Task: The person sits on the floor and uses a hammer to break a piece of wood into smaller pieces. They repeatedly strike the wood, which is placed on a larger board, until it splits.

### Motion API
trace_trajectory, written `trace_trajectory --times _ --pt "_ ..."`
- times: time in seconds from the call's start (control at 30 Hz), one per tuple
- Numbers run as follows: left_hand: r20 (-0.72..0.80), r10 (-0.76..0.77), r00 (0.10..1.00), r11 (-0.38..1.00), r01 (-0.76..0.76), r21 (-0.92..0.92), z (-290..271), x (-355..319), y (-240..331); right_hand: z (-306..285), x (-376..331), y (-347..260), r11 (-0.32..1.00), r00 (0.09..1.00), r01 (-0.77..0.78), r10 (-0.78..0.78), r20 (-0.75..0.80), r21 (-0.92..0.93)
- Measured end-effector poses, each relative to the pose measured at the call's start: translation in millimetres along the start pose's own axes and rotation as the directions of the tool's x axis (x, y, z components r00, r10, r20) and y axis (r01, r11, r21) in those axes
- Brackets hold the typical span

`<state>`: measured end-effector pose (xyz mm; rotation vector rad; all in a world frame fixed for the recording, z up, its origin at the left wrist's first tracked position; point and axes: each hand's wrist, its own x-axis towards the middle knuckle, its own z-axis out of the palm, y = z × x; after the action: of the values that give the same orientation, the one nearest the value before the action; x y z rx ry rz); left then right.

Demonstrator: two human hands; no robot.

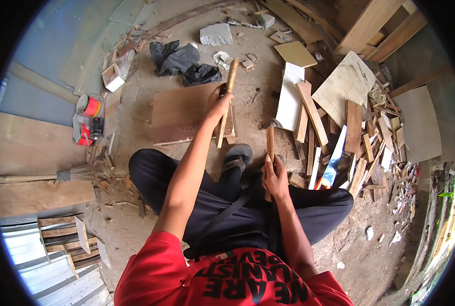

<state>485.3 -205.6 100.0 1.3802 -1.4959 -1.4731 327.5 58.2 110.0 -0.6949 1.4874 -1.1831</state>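
My left hand (pixel 219 104) is closed around the middle of a narrow wooden stick (pixel 232 74), held upright over a low brown wooden box or block (pixel 179 112) on the ground. The stick's lower end comes down by the right side of that box; whether it touches cannot be told. In my right hand (pixel 275 178) is a hammer (pixel 270 143), gripped by its wooden handle, with the dark curved head pointing away from me. Between my bent legs, one grey shoe (pixel 237 157) shows near the box.
Wood offcuts (pixel 378 137) lie heaped to the right, with a handsaw (pixel 333 160) and a white board (pixel 291 97) among them. Black plastic bags (pixel 174 58) and a grey stone block (pixel 216 34) lie beyond the box. Paint tins (pixel 90 106) and a twig broom (pixel 79 174) are at left.
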Motion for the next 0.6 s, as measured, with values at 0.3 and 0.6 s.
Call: trace_trajectory --times 0.3,0.6 --pt "0.513 0.428 0.744 0.835 -0.109 -0.540 -16.1 -50.1 62.7 5.7 -58.7 -77.1 0.935 0.761 -0.306 0.354 0.544 -0.181" --pt "0.836 0.247 0.491 0.966 -0.196 -0.170 28.1 -112.8 70.2 -13.0 -57.8 -72.4 0.907 0.659 -0.311 0.420 0.624 -0.282"
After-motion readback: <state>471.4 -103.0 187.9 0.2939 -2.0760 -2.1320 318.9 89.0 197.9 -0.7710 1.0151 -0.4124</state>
